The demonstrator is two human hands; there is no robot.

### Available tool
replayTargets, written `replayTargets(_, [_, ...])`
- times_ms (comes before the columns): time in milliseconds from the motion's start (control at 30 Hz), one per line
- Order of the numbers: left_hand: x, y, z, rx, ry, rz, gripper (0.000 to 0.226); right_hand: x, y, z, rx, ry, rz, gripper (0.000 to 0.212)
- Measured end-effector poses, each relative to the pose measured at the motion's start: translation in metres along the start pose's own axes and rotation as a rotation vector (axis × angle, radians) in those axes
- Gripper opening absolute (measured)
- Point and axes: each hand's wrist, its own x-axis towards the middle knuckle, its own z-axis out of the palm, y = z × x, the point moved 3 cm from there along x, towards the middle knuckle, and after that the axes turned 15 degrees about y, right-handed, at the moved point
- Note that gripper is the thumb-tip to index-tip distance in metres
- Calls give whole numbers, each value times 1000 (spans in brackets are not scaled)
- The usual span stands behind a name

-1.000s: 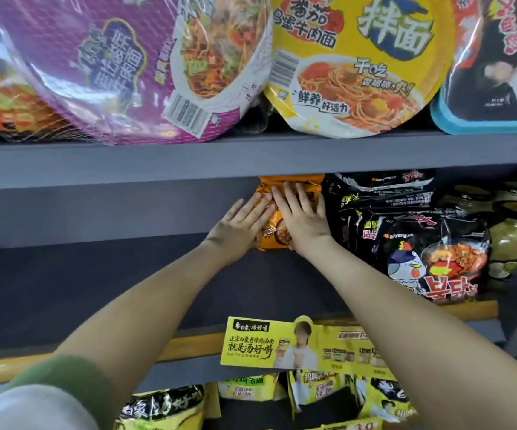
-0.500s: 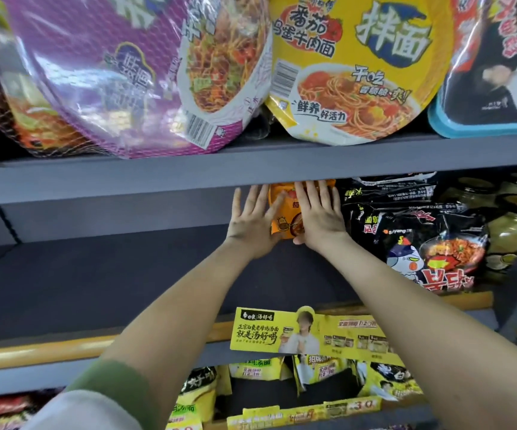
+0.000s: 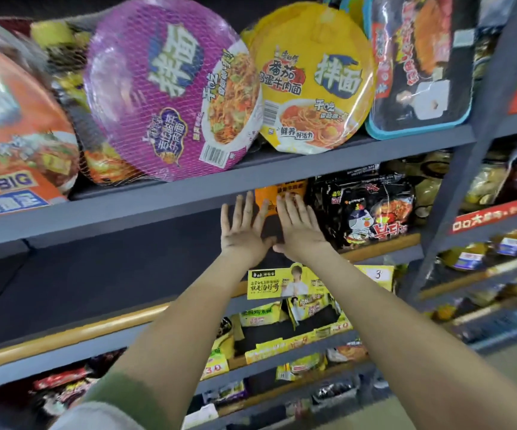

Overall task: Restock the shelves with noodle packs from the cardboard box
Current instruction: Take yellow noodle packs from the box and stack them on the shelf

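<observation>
A glossy orange noodle pack (image 3: 282,193) is seen upright at the back of a matte grey shelf (image 3: 95,274), just beside crinkly black packs (image 3: 372,206). The left hand (image 3: 242,231) and right hand (image 3: 297,226) are held flat before it, fingers straight and spread, nothing gripped. Flat shelf board stretches leftward behind a rounded tan edge rail (image 3: 64,336).

I see a yellow promo card (image 3: 285,283) printed with a figure. Just right of it hangs a yellow tag (image 3: 376,276) marked 3. High above the card, a netted purple-lidded bowl (image 3: 170,88) and a yellow-lidded bowl (image 3: 310,79) sit side by side. Up and right of the card runs a red price strip (image 3: 496,214).
</observation>
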Motion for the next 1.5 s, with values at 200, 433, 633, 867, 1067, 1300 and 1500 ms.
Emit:
replayTargets(200, [-76, -26, -40, -116, 305, -75, 76, -56, -44, -44, 108, 231, -128, 87])
replayTargets(433, [-250, -64, -37, -340, 382, -292, 54, -179, -155, -33, 366, 346, -351, 63])
replayTargets(633, [-405, -106, -4, -317, 112, -490, 46, -286, -257, 18, 476, 95, -546, 61])
replayTargets(867, [-576, -185, 62, -307, -132, -771, 35, -382, -386, 91, 481, -191, -766, 64])
replayTargets(1067, [-713, -275, 158, -309, -415, -964, 46, -456, -505, 206, 399, -511, -785, 56])
replayTargets(1300, [-825, -349, 331, -267, -582, -849, 66, -525, -625, 408, 211, -731, -668, 66])
replayTargets(1500, [-868, -351, 444, -160, -581, -733, 62, -540, -687, 548, 64, -785, -642, 98])
